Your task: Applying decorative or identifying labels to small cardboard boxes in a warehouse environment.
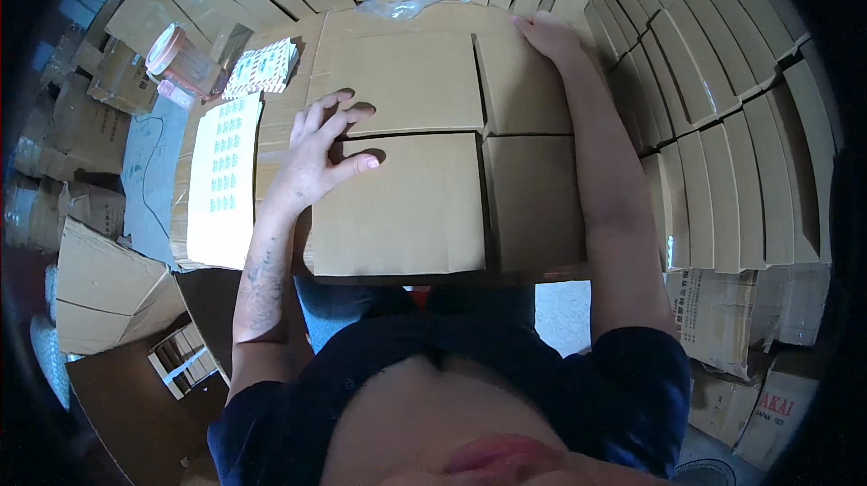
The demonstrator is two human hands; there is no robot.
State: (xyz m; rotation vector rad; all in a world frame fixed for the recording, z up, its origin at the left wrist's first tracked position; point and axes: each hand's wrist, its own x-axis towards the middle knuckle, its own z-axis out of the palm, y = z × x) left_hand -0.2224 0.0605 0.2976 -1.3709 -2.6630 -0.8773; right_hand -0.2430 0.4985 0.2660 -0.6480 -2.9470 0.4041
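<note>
Light, level pressure seemed best for keeping the four cardboard boxes (420,79) flush, the front pair along the near edge of the worktop (280,116). The left hand (316,144) reached over their left side, fingers spread apart, thumb at the front-left box (402,210). The right hand (546,34) stretched toward the far right corner; its fingers' grip could not be told.

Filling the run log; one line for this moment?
left hand: spread, over front-left box and back-left box | right hand: at far edge of back-right box | white sheet: left of front-left box
</note>
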